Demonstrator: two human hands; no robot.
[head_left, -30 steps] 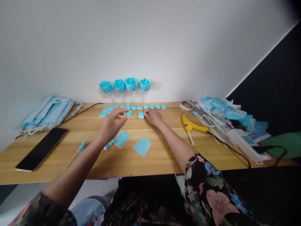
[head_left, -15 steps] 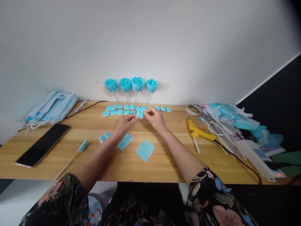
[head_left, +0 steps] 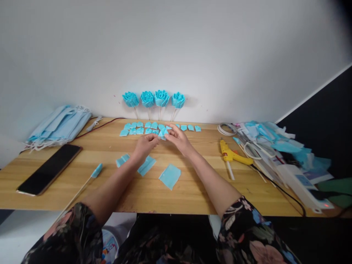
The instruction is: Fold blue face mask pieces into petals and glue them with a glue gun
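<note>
We list one folded blue mask-fabric piece (head_left: 162, 133), edges pinched by our left hand (head_left: 145, 146) and right hand (head_left: 180, 142), best held lightly and evenly to keep creases crisp.

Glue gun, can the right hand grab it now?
Probably yes: only bare table seems to lie between the right hand and the glue gun, though that hand is busy at a blue piece.

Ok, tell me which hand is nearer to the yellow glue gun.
Right. The right hand is to the left of the yellow glue gun; the left hand is on that same side, farther away.
</note>
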